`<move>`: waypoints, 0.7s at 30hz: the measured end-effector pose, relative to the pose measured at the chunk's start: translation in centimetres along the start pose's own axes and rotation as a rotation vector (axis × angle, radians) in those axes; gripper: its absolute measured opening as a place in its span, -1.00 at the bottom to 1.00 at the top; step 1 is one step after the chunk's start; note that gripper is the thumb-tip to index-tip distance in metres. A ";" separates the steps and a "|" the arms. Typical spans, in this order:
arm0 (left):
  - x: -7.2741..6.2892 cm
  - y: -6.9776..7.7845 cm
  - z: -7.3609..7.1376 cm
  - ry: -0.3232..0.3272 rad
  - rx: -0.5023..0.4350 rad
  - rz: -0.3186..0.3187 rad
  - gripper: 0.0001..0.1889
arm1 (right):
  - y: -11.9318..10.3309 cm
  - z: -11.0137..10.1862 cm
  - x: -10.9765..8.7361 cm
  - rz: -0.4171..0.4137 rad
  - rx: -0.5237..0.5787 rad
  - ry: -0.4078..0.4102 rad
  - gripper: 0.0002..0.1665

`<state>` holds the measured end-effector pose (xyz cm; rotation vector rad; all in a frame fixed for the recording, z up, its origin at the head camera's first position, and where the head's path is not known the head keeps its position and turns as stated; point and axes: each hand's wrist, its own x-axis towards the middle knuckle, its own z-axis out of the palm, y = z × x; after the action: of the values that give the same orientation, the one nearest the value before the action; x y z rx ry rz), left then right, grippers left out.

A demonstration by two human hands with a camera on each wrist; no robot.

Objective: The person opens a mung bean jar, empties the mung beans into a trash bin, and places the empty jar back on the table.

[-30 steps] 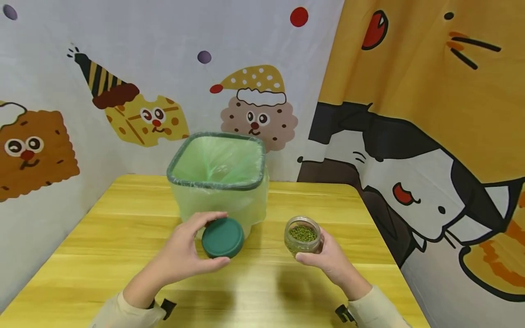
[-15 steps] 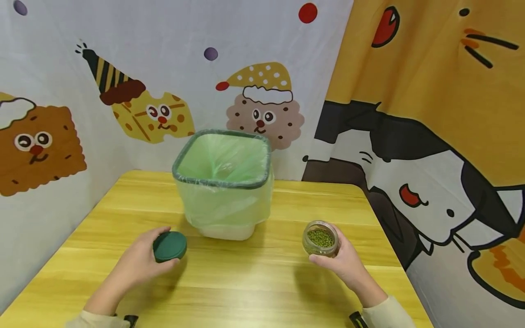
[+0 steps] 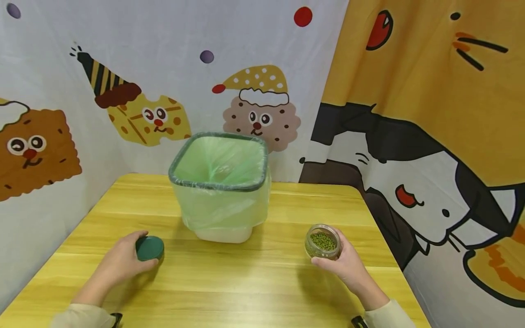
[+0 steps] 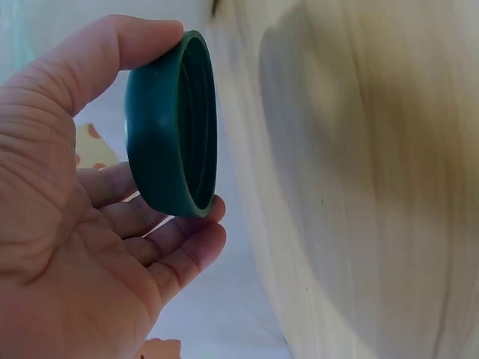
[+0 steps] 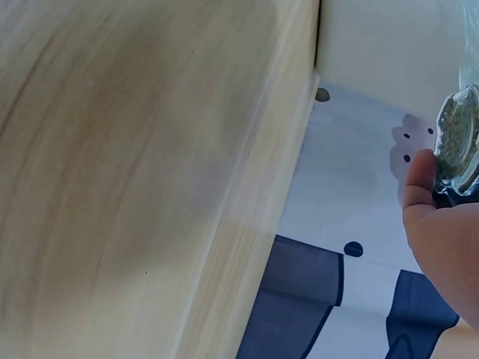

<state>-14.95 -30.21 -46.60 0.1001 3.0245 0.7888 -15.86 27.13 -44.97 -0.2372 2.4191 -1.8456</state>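
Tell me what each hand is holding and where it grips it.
The left hand pinches the green lid by its edge; the right hand holds the open jar of small green beans around its side.

The left hand (image 4: pixel 82 224) pinches a round, dark green lid (image 4: pixel 153 142) by its side wall — the hollow inside facing the shadowed wood-grain tabletop (image 4: pixel 389 187).

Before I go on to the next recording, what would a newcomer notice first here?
Probably the green-lined bin near the back of the table, before a cartoon-printed curtain. Nearer the camera, the left hand holds a dark green lid over the table's left side; the right hand holds an open glass jar of small green beans over its right.
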 end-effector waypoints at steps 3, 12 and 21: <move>0.3 -0.8 -0.3 -0.011 0.018 -0.007 0.04 | 0.1 0.0 0.0 -0.006 0.007 0.002 0.01; 0.5 -2.8 -0.3 -0.071 0.041 -0.049 0.08 | 0.4 -0.2 0.0 -0.035 -0.005 0.007 0.00; 0.4 -3.5 0.1 -0.104 0.046 -0.070 0.17 | 0.6 -0.5 0.0 -0.042 -0.003 0.002 -0.02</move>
<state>-15.60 -33.18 -48.38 0.0342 2.9312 0.6870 -16.03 27.76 -45.42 -0.2887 2.4372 -1.8602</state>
